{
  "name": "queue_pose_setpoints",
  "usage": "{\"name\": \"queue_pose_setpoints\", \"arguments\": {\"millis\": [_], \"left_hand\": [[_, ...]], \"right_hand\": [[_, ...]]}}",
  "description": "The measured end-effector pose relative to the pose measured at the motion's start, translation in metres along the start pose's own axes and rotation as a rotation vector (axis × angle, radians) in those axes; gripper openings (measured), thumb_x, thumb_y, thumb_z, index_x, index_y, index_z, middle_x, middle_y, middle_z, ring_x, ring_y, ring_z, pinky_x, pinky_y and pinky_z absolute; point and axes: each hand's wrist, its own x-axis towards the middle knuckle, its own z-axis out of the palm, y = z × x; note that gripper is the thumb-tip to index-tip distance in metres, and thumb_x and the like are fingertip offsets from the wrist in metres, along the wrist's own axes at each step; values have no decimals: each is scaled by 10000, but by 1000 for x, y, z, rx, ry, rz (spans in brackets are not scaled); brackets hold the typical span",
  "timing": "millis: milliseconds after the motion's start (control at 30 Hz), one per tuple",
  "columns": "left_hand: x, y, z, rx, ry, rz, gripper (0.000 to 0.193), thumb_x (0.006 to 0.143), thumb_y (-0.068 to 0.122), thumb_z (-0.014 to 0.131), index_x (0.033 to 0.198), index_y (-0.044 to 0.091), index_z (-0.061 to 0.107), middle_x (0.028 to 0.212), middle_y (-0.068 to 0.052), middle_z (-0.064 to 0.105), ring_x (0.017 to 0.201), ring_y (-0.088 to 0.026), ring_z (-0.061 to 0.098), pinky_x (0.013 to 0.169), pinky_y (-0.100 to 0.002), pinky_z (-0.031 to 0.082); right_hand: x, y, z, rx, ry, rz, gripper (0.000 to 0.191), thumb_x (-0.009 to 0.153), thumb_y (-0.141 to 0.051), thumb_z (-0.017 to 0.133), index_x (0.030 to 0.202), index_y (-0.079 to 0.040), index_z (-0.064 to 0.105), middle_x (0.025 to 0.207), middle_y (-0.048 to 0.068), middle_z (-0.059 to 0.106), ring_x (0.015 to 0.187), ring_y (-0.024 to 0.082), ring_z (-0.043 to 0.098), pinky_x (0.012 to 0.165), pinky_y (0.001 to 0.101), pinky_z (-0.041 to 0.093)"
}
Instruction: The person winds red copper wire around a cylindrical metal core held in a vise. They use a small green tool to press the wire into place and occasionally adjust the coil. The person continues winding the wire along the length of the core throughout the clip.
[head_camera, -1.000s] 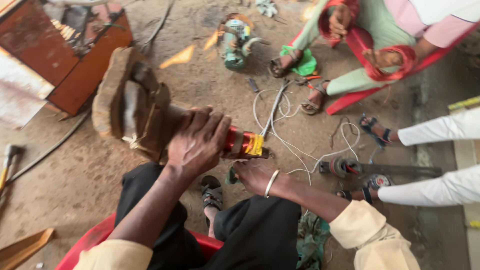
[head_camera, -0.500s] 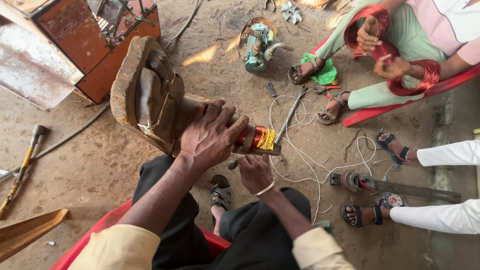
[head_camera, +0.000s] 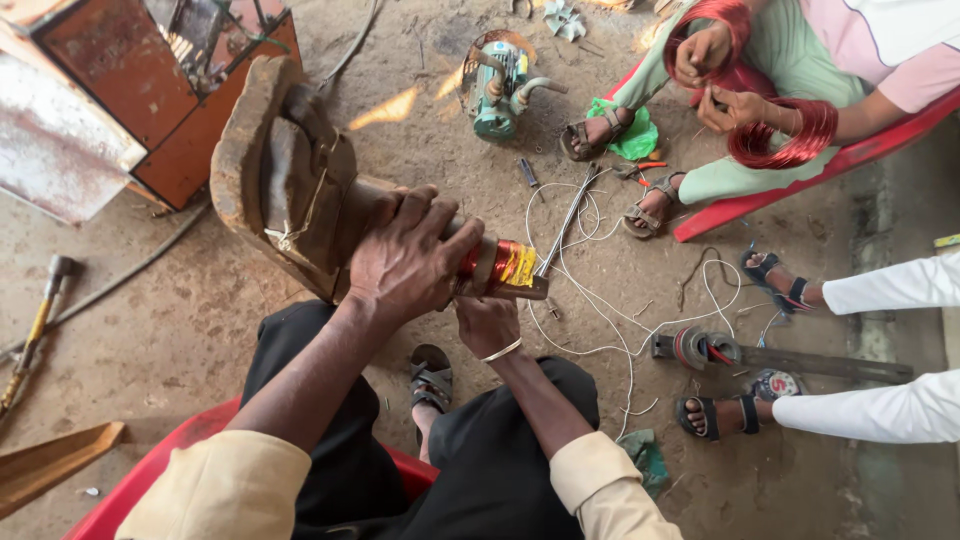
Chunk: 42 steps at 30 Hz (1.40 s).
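a copper-wound coil (head_camera: 497, 264) with a yellow band sits at centre frame on the end of a worn wooden former (head_camera: 290, 185). the step looks like seating or tightening the winding; the next move likely calls for a steady grip and even pressure. the left hand (head_camera: 405, 255) is clenched over the former just beside the coil; the right hand (head_camera: 487, 322) grasps it from beneath. white wires (head_camera: 600, 300) trail over the floor at right.
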Motion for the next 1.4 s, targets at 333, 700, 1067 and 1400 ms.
{"name": "queue_pose_setpoints", "arguments": {"millis": [333, 700, 1067, 1400], "left_hand": [[4, -2, -3, 22, -54, 7, 608, 750, 442, 740, 1321, 257, 647, 1321, -77, 602, 1328, -333, 485, 1064, -527, 346], [2, -5, -3, 110, -30, 8, 565, 767, 377, 724, 1319, 279, 652, 1320, -55, 610, 1323, -302, 510, 1063, -528, 353], [1, -2, -2, 111, -36, 17, 576, 761, 287, 719, 1332, 272, 645, 1321, -52, 610, 1322, -305, 511, 1062, -529, 358], [3, -1, -5, 99, -47, 10, 509, 793, 340, 702, 1294, 270, 650, 1309, -58, 611, 1317, -301, 511, 1055, -529, 354]], "right_hand": [[7, -11, -18, -5, 165, -129, 290, 847, -106, 672, 1135, -94, 702, 890, 158, 726, 834, 362, 708, 804, 527, 530], [6, 1, 4, 2, -18, 36, 165, 921, -162, 662, 1065, -136, 738, 793, 162, 722, 763, 343, 724, 755, 500, 560], [7, -6, -2, 34, 121, -86, 257, 871, -99, 653, 1108, -141, 742, 965, 158, 753, 860, 348, 734, 796, 508, 564], [4, -1, 6, 32, 24, 0, 164, 920, -154, 642, 1046, -168, 746, 766, 124, 731, 716, 320, 732, 709, 502, 566]]}}
